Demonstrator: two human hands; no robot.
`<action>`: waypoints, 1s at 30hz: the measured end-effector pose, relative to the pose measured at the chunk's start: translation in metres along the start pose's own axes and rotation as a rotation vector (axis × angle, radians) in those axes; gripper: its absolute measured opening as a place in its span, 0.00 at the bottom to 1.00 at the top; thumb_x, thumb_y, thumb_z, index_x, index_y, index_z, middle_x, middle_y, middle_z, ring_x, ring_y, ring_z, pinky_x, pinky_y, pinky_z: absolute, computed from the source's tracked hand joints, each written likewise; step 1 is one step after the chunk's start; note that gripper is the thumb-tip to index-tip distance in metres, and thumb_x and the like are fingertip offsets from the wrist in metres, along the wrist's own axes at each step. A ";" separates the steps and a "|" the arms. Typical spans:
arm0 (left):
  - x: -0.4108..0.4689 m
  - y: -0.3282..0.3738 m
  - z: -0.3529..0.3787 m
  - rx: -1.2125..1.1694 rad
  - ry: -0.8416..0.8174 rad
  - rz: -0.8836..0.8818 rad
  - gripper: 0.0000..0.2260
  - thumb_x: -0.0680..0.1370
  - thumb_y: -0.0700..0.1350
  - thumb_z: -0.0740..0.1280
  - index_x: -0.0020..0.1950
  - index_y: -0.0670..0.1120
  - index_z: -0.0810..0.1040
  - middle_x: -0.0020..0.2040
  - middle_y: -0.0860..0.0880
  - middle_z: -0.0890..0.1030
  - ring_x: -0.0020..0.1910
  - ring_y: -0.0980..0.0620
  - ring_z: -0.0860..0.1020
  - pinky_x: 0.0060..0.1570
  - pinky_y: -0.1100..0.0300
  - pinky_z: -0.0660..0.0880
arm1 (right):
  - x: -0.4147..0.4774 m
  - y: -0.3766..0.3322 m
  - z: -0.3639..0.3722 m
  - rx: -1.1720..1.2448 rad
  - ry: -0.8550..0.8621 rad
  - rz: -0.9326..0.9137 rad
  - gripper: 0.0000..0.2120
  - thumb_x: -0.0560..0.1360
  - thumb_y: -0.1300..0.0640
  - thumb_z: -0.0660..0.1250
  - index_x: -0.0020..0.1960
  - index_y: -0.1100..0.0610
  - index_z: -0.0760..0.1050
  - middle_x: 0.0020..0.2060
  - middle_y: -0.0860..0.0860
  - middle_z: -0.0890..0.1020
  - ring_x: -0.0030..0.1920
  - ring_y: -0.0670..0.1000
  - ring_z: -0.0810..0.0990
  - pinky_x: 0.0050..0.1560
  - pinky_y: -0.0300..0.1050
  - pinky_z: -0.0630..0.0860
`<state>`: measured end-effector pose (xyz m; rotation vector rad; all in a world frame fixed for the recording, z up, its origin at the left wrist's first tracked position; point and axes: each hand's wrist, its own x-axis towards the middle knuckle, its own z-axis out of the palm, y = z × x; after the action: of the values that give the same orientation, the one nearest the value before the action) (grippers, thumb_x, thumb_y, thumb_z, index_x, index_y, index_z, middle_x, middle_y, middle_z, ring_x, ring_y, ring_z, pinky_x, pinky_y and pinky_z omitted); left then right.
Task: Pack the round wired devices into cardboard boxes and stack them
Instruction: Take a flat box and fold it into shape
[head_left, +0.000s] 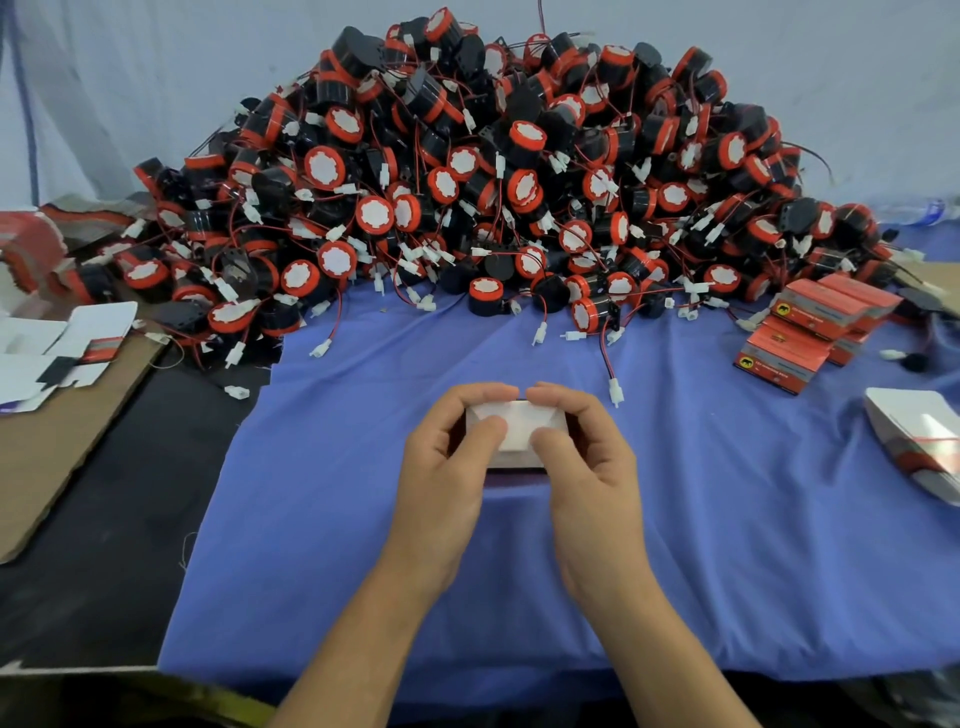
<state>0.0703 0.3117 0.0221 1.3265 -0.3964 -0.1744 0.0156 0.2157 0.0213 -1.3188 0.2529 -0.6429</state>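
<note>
A small cardboard box (517, 434) with white flaps sits low over the blue cloth (727, 545) at centre. My left hand (447, 462) grips its left side, thumb on the top flap. My right hand (582, 457) grips its right side, thumb pressing the flap too. What the box holds is hidden. Behind it rises a big heap of round black-and-red wired devices (467, 182) with white connectors. A stack of closed red boxes (815, 327) lies at the right.
Flat unfolded box blanks (57, 343) lie on brown cardboard (62, 441) at the left. More flat blanks (919, 436) sit at the right edge. Loose wires and connectors (615, 389) trail onto the cloth just behind my hands.
</note>
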 end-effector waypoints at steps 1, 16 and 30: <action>-0.001 0.000 0.000 0.031 0.005 0.012 0.11 0.74 0.46 0.66 0.53 0.57 0.84 0.50 0.51 0.84 0.52 0.49 0.82 0.48 0.57 0.80 | -0.001 0.000 0.000 -0.026 0.004 0.004 0.15 0.72 0.62 0.62 0.53 0.51 0.82 0.53 0.51 0.84 0.51 0.50 0.83 0.49 0.46 0.82; -0.009 -0.001 0.007 0.255 0.074 0.145 0.16 0.80 0.35 0.64 0.55 0.56 0.80 0.55 0.55 0.83 0.56 0.52 0.81 0.56 0.51 0.80 | -0.004 0.003 -0.003 -0.205 0.054 -0.043 0.16 0.77 0.70 0.66 0.55 0.50 0.81 0.50 0.48 0.85 0.50 0.49 0.84 0.47 0.42 0.81; 0.004 0.033 -0.026 0.199 -0.432 -0.332 0.21 0.73 0.58 0.74 0.66 0.64 0.78 0.55 0.36 0.82 0.59 0.43 0.82 0.66 0.51 0.72 | -0.004 -0.012 -0.005 -0.038 0.083 -0.130 0.10 0.77 0.56 0.64 0.45 0.48 0.84 0.41 0.45 0.84 0.43 0.44 0.80 0.43 0.36 0.76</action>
<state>0.0801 0.3418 0.0501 1.5465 -0.5647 -0.7229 0.0064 0.2122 0.0308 -1.3543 0.2493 -0.8070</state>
